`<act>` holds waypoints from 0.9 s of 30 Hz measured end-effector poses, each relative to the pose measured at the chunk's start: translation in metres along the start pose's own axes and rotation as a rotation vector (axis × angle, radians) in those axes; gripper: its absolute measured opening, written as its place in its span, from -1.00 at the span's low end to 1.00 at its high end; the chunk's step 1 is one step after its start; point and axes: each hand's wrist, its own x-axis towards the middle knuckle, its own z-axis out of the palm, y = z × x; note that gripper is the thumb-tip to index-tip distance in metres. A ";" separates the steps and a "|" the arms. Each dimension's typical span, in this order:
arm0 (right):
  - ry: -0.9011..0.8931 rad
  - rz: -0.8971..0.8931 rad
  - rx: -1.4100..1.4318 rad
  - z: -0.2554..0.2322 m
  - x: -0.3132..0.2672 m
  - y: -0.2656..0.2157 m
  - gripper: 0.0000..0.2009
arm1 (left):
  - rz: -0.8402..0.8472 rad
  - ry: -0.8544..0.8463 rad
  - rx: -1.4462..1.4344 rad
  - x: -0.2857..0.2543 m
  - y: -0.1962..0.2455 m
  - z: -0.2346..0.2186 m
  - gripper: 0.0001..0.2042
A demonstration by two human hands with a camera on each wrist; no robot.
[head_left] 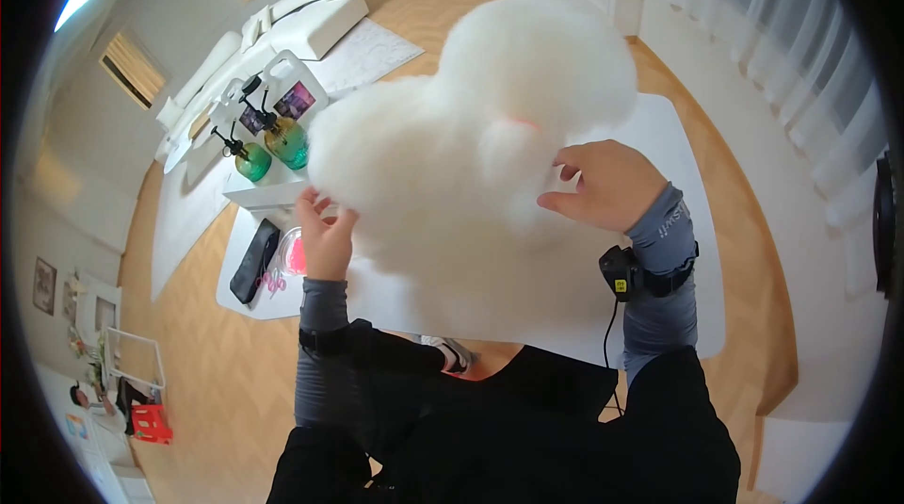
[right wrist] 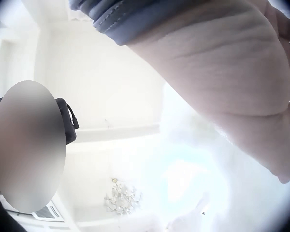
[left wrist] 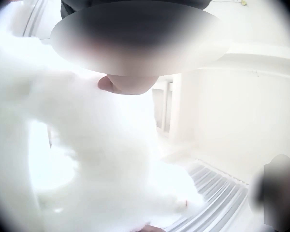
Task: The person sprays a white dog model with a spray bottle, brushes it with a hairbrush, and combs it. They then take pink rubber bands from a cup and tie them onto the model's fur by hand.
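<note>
A big, fluffy white mass (head_left: 424,146) that looks like cotton or fibre stuffing rises in rounded lobes over the white table, with a small pinkish-orange streak near its middle. My left hand (head_left: 326,235) is at its lower left edge, fingers loosely bent and fingertips right at the fluff. On the right side, my right hand (head_left: 607,186) has its fingertips against the fluff, with a gap between thumb and fingers. White fluff (left wrist: 101,145) fills much of the left wrist view. In the right wrist view the heel of my right hand (right wrist: 232,72) covers the upper right.
Two green-and-amber spray bottles (head_left: 252,162) stand on a white box at the left. Near it on the white table (head_left: 692,297) lie a black case (head_left: 254,264), pink scissors (head_left: 272,282) and a round container with pink contents (head_left: 296,254). A white sofa (head_left: 325,9) stands beyond.
</note>
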 end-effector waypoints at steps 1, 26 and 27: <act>-0.001 -0.005 -0.005 0.001 0.000 -0.004 -0.50 | -0.066 -0.051 -0.049 0.000 -0.012 0.001 -0.37; 0.416 -0.062 0.096 0.074 0.071 0.028 -0.60 | -0.154 -0.680 -0.292 -0.050 0.037 0.002 -0.53; 0.416 -0.032 0.129 0.077 0.073 0.026 -0.58 | -0.141 -0.711 -0.247 -0.050 0.034 0.004 -0.51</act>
